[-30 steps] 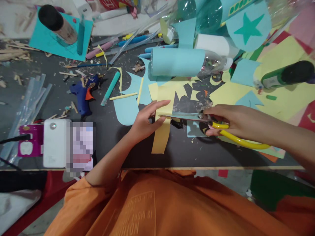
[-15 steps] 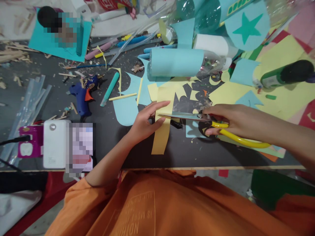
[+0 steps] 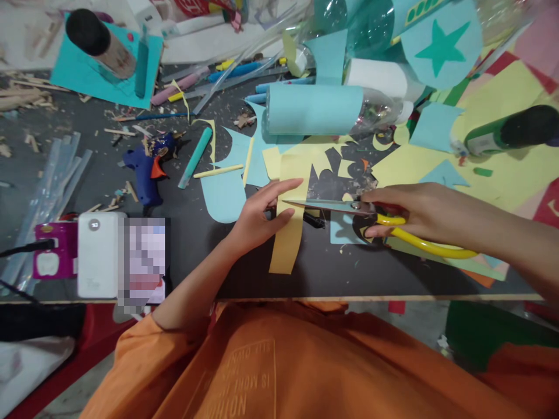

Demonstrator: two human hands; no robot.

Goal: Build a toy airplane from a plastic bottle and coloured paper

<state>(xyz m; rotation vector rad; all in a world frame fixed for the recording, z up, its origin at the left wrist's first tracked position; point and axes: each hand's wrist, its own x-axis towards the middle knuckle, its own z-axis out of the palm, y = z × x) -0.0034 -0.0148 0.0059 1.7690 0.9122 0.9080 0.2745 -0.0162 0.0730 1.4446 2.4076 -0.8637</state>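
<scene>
My right hand (image 3: 410,212) grips yellow-handled scissors (image 3: 332,205) by their handles, fingers in the loops. Their metal blades, looking nearly closed, point left and lie across a strip of yellow paper (image 3: 288,244). On the strip's left edge, my left hand (image 3: 266,218) holds the paper, with index finger above the blades and thumb below them. The strip's lower end hangs free towards the table's front edge. A black object (image 3: 313,219) shows partly under the blades. Light blue paper (image 3: 225,198) lies left of the strip, close to my left hand.
A clear bottle wrapped in light blue paper (image 3: 314,109) lies beyond my hands. To the left are a blue glue gun (image 3: 148,171), glue sticks (image 3: 56,169), a white power bank (image 3: 99,256) and a phone. Yellow paper sheets (image 3: 413,169) and a dark-capped bottle (image 3: 510,131) lie right.
</scene>
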